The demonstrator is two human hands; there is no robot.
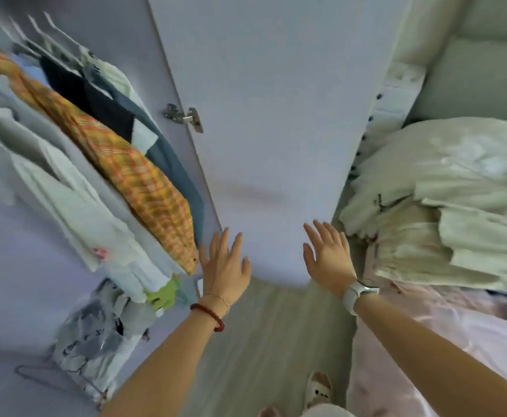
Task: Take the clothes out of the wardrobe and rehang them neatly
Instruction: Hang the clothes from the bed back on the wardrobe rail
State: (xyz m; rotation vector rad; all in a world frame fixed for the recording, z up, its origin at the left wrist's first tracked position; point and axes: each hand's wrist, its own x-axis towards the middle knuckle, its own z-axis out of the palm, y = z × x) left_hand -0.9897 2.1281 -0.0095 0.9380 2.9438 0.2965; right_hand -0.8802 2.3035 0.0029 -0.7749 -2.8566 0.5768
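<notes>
The wardrobe stands open at the left, its white door [270,121] swung out in the middle of the view. Inside hang several garments: an orange plaid one [132,173], a dark navy one [96,106], a blue one [171,167] and white ones [75,203]. My left hand [223,266] is held out with fingers straight and spread near the door's lower edge, holding nothing. My right hand [329,257], with a white watch on its wrist, is also spread and empty beside the door's other edge. A pile of pale clothes [444,206] lies on the bed at the right.
A plastic bag of items [96,335] and a wire hanger [35,377] lie on the wardrobe floor. A pink sheet covers the bed [426,341]. A metal hinge [186,115] sits on the door. A slippered foot [318,389] stands on the wooden floor [261,341].
</notes>
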